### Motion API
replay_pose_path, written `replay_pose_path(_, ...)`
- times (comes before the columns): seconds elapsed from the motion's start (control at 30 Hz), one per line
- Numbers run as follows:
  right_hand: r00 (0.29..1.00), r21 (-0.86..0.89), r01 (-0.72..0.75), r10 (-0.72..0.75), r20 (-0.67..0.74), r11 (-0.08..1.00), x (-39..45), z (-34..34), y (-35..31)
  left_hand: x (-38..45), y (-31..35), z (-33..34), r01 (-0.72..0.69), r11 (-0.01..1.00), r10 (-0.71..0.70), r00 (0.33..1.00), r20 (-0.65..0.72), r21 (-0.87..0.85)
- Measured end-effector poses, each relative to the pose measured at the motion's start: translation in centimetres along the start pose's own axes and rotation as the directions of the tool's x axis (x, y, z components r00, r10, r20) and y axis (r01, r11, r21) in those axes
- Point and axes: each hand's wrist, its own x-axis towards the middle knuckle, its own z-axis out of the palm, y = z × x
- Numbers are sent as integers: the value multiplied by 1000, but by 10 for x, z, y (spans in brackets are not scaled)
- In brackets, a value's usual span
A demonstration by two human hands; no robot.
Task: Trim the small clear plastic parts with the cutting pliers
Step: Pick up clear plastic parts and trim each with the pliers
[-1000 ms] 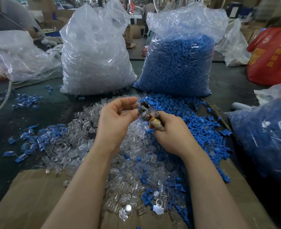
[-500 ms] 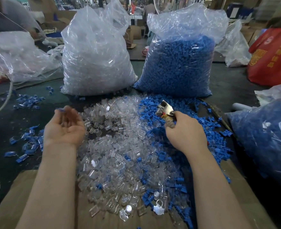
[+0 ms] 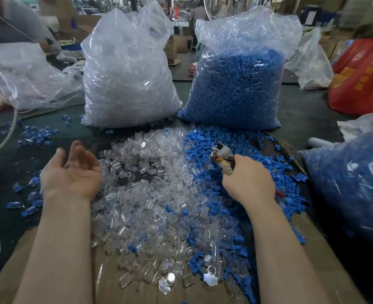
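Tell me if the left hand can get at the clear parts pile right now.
Probably yes. The left hand is open, palm up, holding nothing, right at the left edge of the clear parts pile, with nothing between them.

1 head view, facing forward and down (close over the worktable (image 3: 308, 115))

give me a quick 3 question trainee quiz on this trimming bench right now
1. True or false: the left hand holds the pliers.
2. What fills the big bag behind the right hand? A) blue parts B) red caps C) screws
3. Fill in: the loose clear parts lie to the ___ of the loose blue parts, from the person's side.

Key: 1 false, the right hand grips them; the left is palm up and open. 2 A. 3 left.
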Motion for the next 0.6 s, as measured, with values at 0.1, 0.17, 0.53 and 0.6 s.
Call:
replay_pose_path(0.1,999,-44,3,-1,39,999,0,0,-2,-14,-15,19,-43,815,-25,994,108,578)
replay_pose_path(0.17,996,-59,-7,12,85,998,1,0,-4,-24,-32,28,-156,445,-56,978,201,882)
replay_pose_path(0.53,990,-29,35,-31,134,999,1,3,-8,-37,-86,27,-443,-539,-306,896,323,716)
replay_pose_path(0.6,991,-28,32,-29,129,999,1,4,-9,-35,-82,26,-417,-492,-263,908,326,764)
